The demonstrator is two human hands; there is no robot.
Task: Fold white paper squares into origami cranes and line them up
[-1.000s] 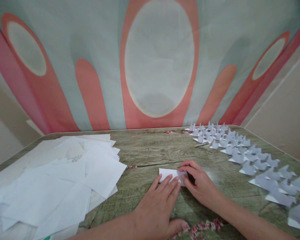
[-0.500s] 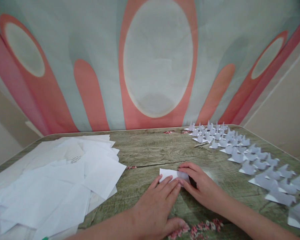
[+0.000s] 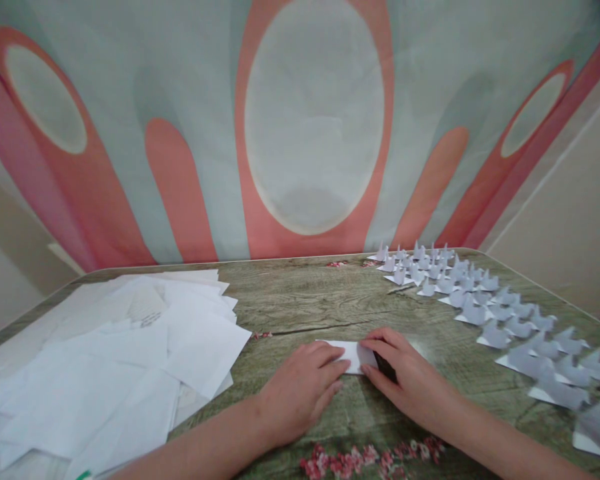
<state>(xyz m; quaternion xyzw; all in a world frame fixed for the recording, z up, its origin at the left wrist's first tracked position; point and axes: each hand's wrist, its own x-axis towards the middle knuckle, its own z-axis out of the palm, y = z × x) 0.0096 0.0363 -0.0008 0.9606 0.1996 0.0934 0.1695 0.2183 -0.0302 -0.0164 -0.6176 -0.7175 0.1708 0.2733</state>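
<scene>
A small folded strip of white paper (image 3: 354,359) lies flat on the wood-patterned table in front of me. My left hand (image 3: 300,383) covers the strip's left end, its fingers bent over it and the thumb tucked out of sight. At the right end my right hand (image 3: 403,373) grips the paper, fingertips on the far edge and thumb on the near edge. The creases under my fingers are hidden.
Loose white sheets (image 3: 105,360) are heaped on the left of the table. Several folded paper birds (image 3: 473,310) stand in rows along the right side. A printed backdrop (image 3: 315,120) rises behind the table's far edge.
My left hand has drawn left along the strip and curled its fingers, where before it lay spread over the paper. The right hand stays at the right end.
</scene>
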